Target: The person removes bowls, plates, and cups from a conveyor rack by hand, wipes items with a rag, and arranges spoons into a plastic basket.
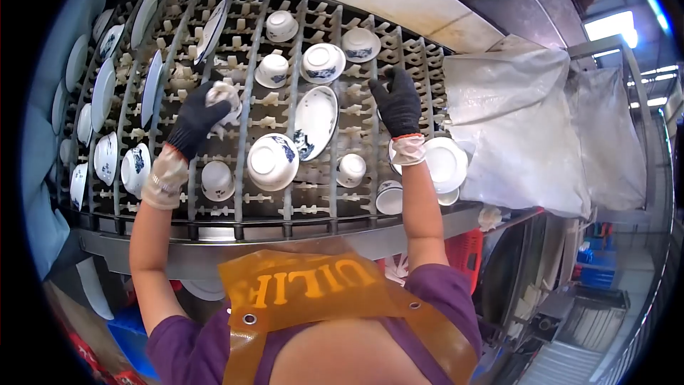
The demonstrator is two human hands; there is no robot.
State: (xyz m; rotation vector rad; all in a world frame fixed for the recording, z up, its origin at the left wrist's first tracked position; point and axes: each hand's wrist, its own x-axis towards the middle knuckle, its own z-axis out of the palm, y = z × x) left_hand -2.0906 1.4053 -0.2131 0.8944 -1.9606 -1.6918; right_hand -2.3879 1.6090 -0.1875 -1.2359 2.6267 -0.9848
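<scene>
My left hand, in a dark glove with a pale cuff, closes on a small whitish roundish item over the rack. Whether that is a cup, a small bowl or a cloth I cannot make out. My right hand, gloved likewise, hovers over the rack's right part with finger and thumb apart, holding nothing visible. Between the hands sit an oval blue-patterned plate and upside-down bowls, among them a large bowl, a middle-sized bowl and a small bowl.
The slatted conveyor rack with pale pegs carries several tilted plates at the left. White dishes lie beneath my right forearm. A translucent plastic curtain hangs at the right. A metal edge runs before my apron.
</scene>
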